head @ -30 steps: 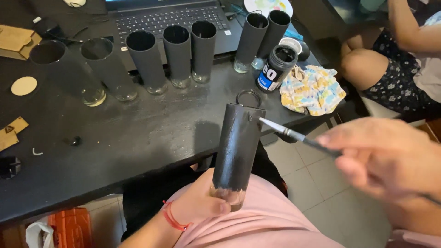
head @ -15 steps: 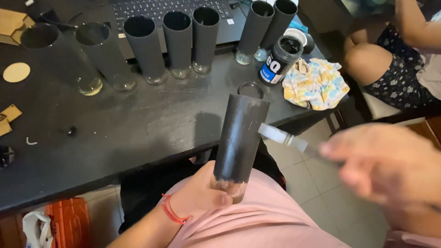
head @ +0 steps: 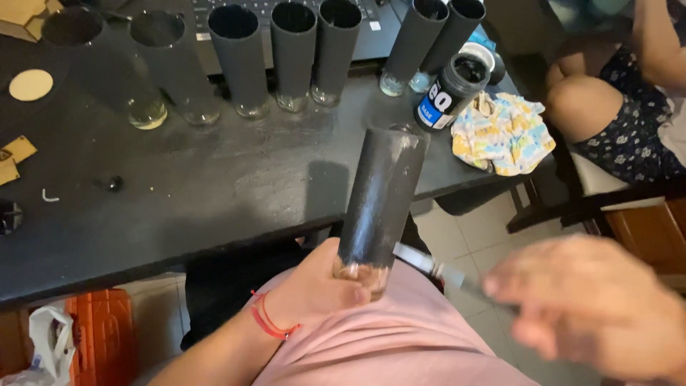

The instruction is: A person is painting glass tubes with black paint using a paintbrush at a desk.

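Black table (head: pixel 214 186) across far and left, near edge running just above lap, right corner ending by floor tiles. On far side, row of black-painted glasses (head: pixel 293 50), set upright w/ clear bottoms down, prob. to dry w/o smearing. Open paint jar (head: pixel 450 89) far right, just beside rag (head: pixel 504 132) at table corner, both w/in reach of brush side. Cardboard bits at far left edge. Another person seated far right, apart from work.

Over lap, off table: tall glass (head: pixel 379 200), tilted, mostly coated black, bare only at bottom. Left hand (head: pixel 314 293) closed round that clear bottom, likely to keep fingers off wet paint. Right hand (head: pixel 593 307) near right, blurred, closed on brush (head: pixel 436 268), tip at glass lower side. Open room below and right of glass; table edge close behind its top.
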